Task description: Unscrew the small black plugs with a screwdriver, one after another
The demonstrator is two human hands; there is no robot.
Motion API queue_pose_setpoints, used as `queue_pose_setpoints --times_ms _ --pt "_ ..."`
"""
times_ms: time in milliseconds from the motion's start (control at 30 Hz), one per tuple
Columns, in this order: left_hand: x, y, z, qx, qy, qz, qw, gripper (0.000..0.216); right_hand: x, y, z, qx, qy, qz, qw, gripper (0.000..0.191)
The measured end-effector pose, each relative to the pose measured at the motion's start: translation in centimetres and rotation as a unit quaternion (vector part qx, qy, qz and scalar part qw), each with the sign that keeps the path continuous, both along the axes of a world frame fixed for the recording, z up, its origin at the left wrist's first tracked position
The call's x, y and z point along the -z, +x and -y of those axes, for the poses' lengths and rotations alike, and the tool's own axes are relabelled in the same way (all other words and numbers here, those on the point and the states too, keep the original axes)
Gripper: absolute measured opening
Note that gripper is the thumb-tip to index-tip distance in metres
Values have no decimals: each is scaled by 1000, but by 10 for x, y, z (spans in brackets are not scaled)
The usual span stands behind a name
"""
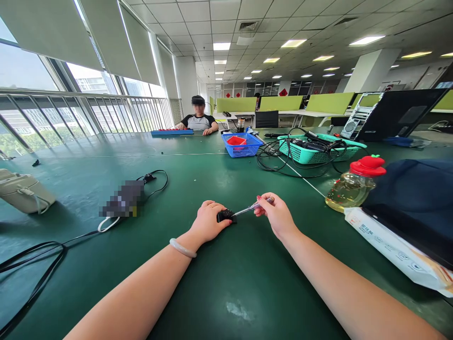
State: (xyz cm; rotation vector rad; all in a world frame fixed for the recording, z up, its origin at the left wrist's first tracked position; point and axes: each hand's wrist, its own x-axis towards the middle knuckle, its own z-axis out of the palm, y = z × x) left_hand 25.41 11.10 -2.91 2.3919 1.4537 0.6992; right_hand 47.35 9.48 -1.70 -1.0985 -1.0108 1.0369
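Beneath rows of ceiling lights, a wide, glossy dark-green worktop [255, 278] is filling most of the view. At its far side, another person [201, 123] in a grey-and-black top is sitting near the windows. To the right, a turquoise plastic basket [307, 157] is holding tangled black cables, and a smaller blue plastic basket [244, 150] is standing left of it. Nearer, a clear bottle with a red lid [348, 191] is holding pale yellow liquid. At the centre, the wearer's left hand [208, 220] and right hand [276, 216] are working close together. The right fingers are pinching a slim screwdriver with a translucent handle [254, 206], its metal shaft slanting down leftward. Beneath the left fingers, which are grasping it, a small black object [225, 216] is resting on the worktop; the screwdriver's tip is meeting its right side.
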Motion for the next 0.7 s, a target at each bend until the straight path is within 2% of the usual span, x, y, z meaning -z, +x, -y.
queue_pose_setpoints --times_ms 300,533,700 --pt "-2 0 0 -4 -3 -7 1000 29 -10 -7 17 -90 110 107 984 37" --pt "1 -1 -1 -7 3 1 1000 28 -15 -11 29 -98 281 277 914 21" --pt "3 -1 -2 -1 10 2 1000 26 -15 -14 34 -103 321 324 884 15"
